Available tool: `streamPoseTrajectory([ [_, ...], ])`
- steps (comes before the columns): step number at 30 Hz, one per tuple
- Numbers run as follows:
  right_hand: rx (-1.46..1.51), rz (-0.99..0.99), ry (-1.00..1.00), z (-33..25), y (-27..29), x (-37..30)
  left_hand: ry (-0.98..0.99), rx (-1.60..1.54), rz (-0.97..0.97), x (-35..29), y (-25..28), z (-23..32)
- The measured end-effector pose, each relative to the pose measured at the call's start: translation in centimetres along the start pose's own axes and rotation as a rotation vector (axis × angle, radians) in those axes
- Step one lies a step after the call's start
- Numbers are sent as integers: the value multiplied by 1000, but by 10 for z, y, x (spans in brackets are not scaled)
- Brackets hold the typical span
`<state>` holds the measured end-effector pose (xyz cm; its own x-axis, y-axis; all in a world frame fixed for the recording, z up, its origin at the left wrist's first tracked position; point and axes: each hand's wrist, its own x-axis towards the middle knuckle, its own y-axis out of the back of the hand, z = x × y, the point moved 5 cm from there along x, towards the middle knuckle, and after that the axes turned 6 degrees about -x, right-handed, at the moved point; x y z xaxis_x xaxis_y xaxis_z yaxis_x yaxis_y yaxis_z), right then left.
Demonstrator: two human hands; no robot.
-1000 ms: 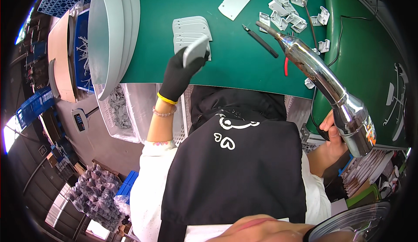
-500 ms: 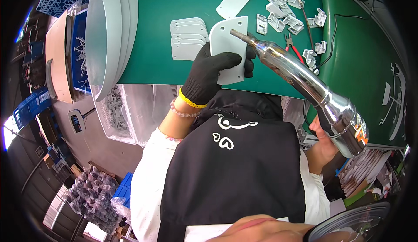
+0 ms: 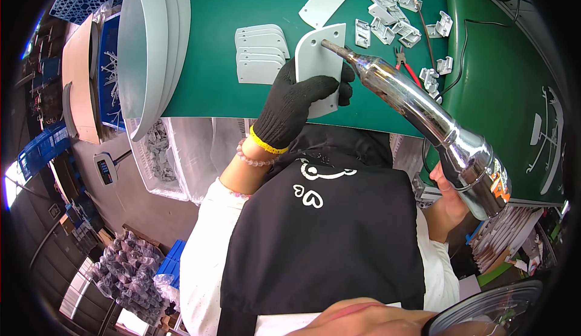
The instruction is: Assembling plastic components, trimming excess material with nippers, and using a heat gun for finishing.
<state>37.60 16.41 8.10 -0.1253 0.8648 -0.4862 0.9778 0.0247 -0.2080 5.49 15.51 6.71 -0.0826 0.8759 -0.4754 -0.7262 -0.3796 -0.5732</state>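
My left hand [image 3: 285, 106], in a black knit glove, is closed around a light grey plastic plate [image 3: 316, 59] with a rounded corner and small holes. The plate stands upright above the table's near edge, thumb on its face and fingers behind. Bare and partly hidden, my right hand [image 3: 449, 202] grips a shiny metal heat gun [image 3: 417, 101] at its rear. Its narrow nozzle points at the plate's upper right part, close to a hole; whether it touches I cannot tell. Beyond the glove lie a row of overlapping grey plates [image 3: 260, 70] and one separate plate [image 3: 322, 6].
Several small grey brackets [image 3: 382, 30], red-handled pliers [image 3: 411, 76] and a thin rod [image 3: 423, 27] lie on the green table [image 3: 212, 45]. A black cord [image 3: 465, 48] runs along the right. Large curved grey panels [image 3: 145, 52] stand left, above a clear bin [image 3: 187, 154].
My left hand has shifted slightly to the right, and the plate has turned a little under the nozzle. The heat gun and my right hand stay nearly still.
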Motion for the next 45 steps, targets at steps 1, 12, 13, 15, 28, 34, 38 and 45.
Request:
streamPoseTrajectory([
  [1, 1, -1, 0, 0, -2, 0, -9, 3, 0, 0, 0, 0],
  [12, 43, 32, -47, -8, -11, -3, -47, 51, 16, 0, -1, 3],
  [13, 43, 34, -46, -12, -14, 0, -43, 51, 18, 0, -1, 3],
  [15, -510, -345, 618, -43, -43, -2, -41, 53, 24, 0, 0, 2],
  [28, -425, -365, 609, -26, -19, 3, -75, 67, 23, 1, 4, 0],
  [34, -402, -373, 604, -29, -16, 1, -75, 69, 24, 1, 1, 1],
  [38, -426, -368, 601, -30, -18, 2, -79, 102, 38, 1, 2, 0],
  [45, -412, -293, 597, -29, -20, 1, -99, 133, 47, 2, 5, -1],
])
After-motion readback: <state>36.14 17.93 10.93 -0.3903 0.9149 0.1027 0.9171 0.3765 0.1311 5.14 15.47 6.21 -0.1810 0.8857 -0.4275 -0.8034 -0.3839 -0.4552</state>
